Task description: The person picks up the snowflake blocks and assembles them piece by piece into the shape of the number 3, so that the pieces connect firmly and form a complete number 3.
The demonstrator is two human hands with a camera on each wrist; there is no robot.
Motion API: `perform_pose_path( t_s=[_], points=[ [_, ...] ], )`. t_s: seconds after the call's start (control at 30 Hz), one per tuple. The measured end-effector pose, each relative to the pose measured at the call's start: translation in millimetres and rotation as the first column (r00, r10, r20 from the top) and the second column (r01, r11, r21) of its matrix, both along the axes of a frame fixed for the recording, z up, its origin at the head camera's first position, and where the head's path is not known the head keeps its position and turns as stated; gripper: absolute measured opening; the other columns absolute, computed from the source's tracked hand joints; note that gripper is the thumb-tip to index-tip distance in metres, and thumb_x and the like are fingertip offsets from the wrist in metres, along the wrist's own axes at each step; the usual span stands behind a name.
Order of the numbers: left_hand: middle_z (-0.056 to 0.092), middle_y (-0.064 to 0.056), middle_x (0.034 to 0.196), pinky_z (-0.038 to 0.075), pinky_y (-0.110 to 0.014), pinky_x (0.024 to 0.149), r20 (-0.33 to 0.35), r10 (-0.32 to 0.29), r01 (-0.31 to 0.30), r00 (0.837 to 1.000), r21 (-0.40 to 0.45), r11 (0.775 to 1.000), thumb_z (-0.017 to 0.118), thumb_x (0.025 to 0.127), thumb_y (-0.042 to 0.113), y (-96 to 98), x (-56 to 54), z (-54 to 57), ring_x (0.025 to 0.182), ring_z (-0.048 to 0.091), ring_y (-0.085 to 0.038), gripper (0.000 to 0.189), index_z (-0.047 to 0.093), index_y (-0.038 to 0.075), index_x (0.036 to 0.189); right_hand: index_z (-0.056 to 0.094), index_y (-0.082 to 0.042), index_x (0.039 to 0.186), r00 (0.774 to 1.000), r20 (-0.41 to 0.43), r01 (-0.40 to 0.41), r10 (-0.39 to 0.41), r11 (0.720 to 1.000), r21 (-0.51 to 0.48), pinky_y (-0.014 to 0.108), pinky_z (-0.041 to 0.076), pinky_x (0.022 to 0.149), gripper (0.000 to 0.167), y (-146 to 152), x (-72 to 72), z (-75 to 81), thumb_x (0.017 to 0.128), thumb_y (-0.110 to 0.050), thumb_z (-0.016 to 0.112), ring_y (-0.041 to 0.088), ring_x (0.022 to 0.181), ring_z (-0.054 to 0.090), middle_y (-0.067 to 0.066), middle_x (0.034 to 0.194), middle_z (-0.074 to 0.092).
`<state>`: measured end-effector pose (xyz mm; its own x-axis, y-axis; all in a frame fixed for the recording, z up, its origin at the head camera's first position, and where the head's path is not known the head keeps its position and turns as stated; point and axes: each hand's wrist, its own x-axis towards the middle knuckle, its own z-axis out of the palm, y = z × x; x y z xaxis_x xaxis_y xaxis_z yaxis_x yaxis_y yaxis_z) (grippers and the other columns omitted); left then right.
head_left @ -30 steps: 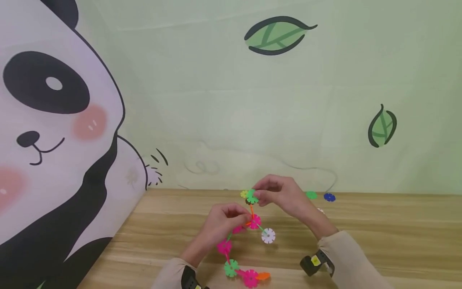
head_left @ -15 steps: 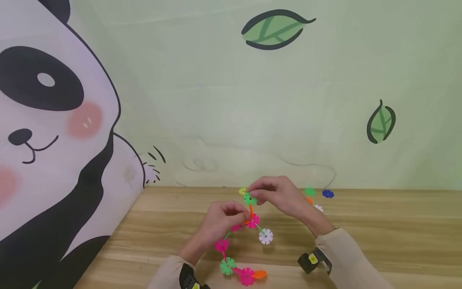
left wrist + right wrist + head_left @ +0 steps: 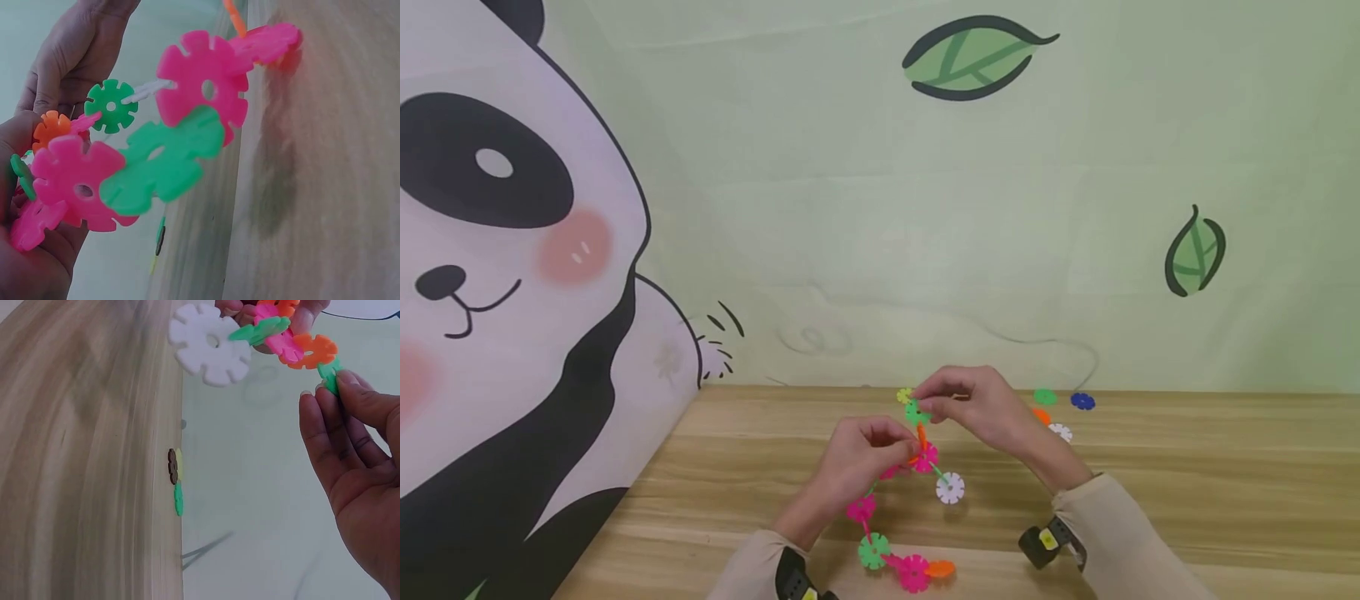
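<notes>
Slotted plastic snowflake discs are joined edge to edge in a chain. My right hand (image 3: 983, 410) pinches a green disc (image 3: 330, 376) at the chain's upper end, its thumb and fingertips on the rim. That disc meets an orange disc (image 3: 317, 350). Just below, my left hand (image 3: 865, 457) grips the chain by a pink disc (image 3: 928, 457); its fingers partly hide the joints. A white disc (image 3: 209, 344) sticks out on a green connecting disc (image 3: 261, 330). Lower down hang a green disc (image 3: 874, 551), a pink disc (image 3: 914, 573) and an orange disc (image 3: 941, 569).
On the wooden table (image 3: 1210, 500), loose discs lie near the back edge: a green one (image 3: 1045, 397), a blue one (image 3: 1082, 402), a white one (image 3: 1061, 432) and an orange one (image 3: 1041, 416). A yellow disc (image 3: 904, 396) sits behind my right hand. A panda-printed cloth (image 3: 820, 208) hangs behind.
The head view has shifted slightly. The green disc in my right hand has turned a little and sits a touch lower against the orange one. Both hands keep their hold.
</notes>
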<state>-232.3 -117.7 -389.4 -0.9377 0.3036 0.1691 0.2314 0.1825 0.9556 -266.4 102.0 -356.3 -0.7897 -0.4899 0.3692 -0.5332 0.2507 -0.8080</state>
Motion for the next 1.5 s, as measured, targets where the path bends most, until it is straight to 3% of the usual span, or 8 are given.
perform_pose_path(
  t_s=[0.23, 0.53, 0.67, 0.8, 1.07, 1.37, 1.5],
  points=[
    [0.075, -0.004, 0.081, 0.05, -0.02, 0.059, -0.01, 0.005, -0.005, 1.0, 0.019, 1.0, 0.076, 0.093, 0.005, 0.4, -0.3, -0.4, 0.071, 0.068, -0.018, 0.009, 0.078, -0.003, 0.096, 0.079, -0.002, 0.112, 1.0, 0.005, -0.027, 0.027, 0.999, -0.022, 0.045, 0.063, 0.086, 0.014, 1.6, -0.3, 2.0, 0.099, 0.0, 0.072, 0.035, 0.088, 0.074, 0.007, 0.099, 0.076],
    [0.075, -0.004, 0.083, 0.058, -0.024, 0.067, 0.018, 0.02, -0.021, 1.0, 0.046, 0.999, 0.078, 0.092, 0.006, -0.8, -0.3, -1.7, 0.074, 0.068, -0.014, 0.011, 0.078, -0.004, 0.096, 0.078, -0.003, 0.111, 0.999, 0.023, -0.036, 0.036, 0.999, -0.017, 0.04, 0.063, 0.083, 0.013, 0.2, -1.3, 1.4, 0.1, -0.001, 0.072, 0.03, 0.085, 0.073, 0.006, 0.098, 0.076],
    [0.075, -0.005, 0.084, 0.059, -0.025, 0.068, 0.026, 0.017, -0.019, 1.0, 0.061, 0.998, 0.077, 0.093, 0.005, -1.1, 0.0, -1.8, 0.074, 0.069, -0.015, 0.011, 0.078, -0.006, 0.097, 0.078, -0.001, 0.111, 0.998, 0.035, -0.052, 0.054, 0.998, -0.04, 0.042, 0.063, 0.085, 0.013, -0.2, -1.9, 0.7, 0.1, 0.0, 0.072, 0.035, 0.086, 0.073, 0.009, 0.098, 0.076],
    [0.075, -0.005, 0.082, 0.058, -0.026, 0.067, 0.029, 0.027, -0.029, 0.999, 0.056, 0.998, 0.076, 0.093, 0.005, -1.2, 1.3, -0.7, 0.074, 0.071, -0.021, 0.01, 0.077, -0.004, 0.096, 0.077, 0.0, 0.112, 0.996, 0.058, -0.067, 0.071, 0.996, -0.06, 0.037, 0.063, 0.085, 0.013, 0.4, -2.1, 0.1, 0.1, -0.002, 0.072, 0.039, 0.087, 0.073, 0.01, 0.098, 0.076],
    [0.074, -0.004, 0.081, 0.056, -0.024, 0.065, 0.032, 0.035, -0.037, 0.999, 0.058, 0.998, 0.077, 0.094, 0.005, -0.5, 2.1, 0.8, 0.071, 0.07, -0.018, 0.01, 0.078, -0.004, 0.097, 0.077, 0.0, 0.114, 0.993, 0.076, -0.089, 0.094, 0.994, -0.06, 0.037, 0.063, 0.088, 0.015, 0.1, -2.0, -2.4, 0.101, -0.004, 0.072, 0.029, 0.09, 0.074, 0.01, 0.101, 0.075],
    [0.077, -0.008, 0.093, 0.063, -0.032, 0.076, 0.051, 0.04, -0.044, 0.998, 0.094, 0.995, 0.078, 0.096, 0.01, -3.0, -2.7, -3.6, 0.081, 0.075, -0.02, 0.015, 0.078, -0.004, 0.102, 0.075, -0.002, 0.128, 0.997, 0.07, -0.03, 0.032, 0.999, -0.029, 0.043, 0.062, 0.093, 0.025, 2.1, 0.4, -0.1, 0.105, -0.006, 0.067, 0.023, 0.093, 0.075, 0.009, 0.11, 0.075],
    [0.079, -0.008, 0.096, 0.064, -0.036, 0.081, 0.049, 0.042, -0.046, 0.998, 0.091, 0.995, 0.08, 0.096, 0.014, -2.6, -3.1, -4.0, 0.084, 0.074, -0.019, 0.016, 0.08, -0.001, 0.103, 0.074, -0.004, 0.124, 0.994, 0.109, 0.031, -0.027, 0.999, -0.029, 0.045, 0.061, 0.095, 0.023, 1.6, 2.3, 2.0, 0.103, -0.011, 0.071, 0.029, 0.096, 0.076, 0.007, 0.107, 0.076]
  ],
)
